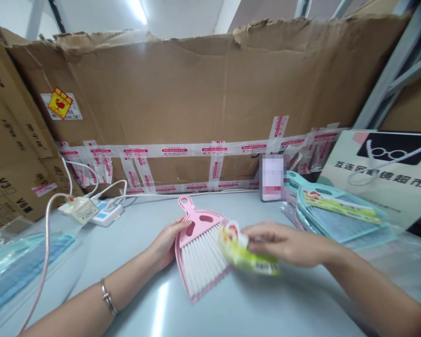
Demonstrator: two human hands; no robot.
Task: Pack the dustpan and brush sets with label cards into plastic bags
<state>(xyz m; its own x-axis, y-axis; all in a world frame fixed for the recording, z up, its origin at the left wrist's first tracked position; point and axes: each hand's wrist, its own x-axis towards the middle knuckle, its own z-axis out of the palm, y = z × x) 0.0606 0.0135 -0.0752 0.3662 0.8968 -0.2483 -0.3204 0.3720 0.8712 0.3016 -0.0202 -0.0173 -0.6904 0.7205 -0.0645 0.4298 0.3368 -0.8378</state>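
Observation:
A small pink dustpan with a white-bristled brush nested in it [199, 248] lies on the grey table [252, 304], handle pointing away. My left hand [166, 243] grips its left edge, fingers curled round the rim. My right hand [287, 243] pinches a green and yellow printed label card [247, 255] over the brush's right side; the card is blurred by motion.
Teal dustpan sets in clear bags [333, 210] are stacked at the right, beside a printed bag [389, 173]. A white power strip with cables [98, 210] sits at the back left. Blue items in plastic [17, 267] lie at the left. Taped cardboard [196, 107] walls the back.

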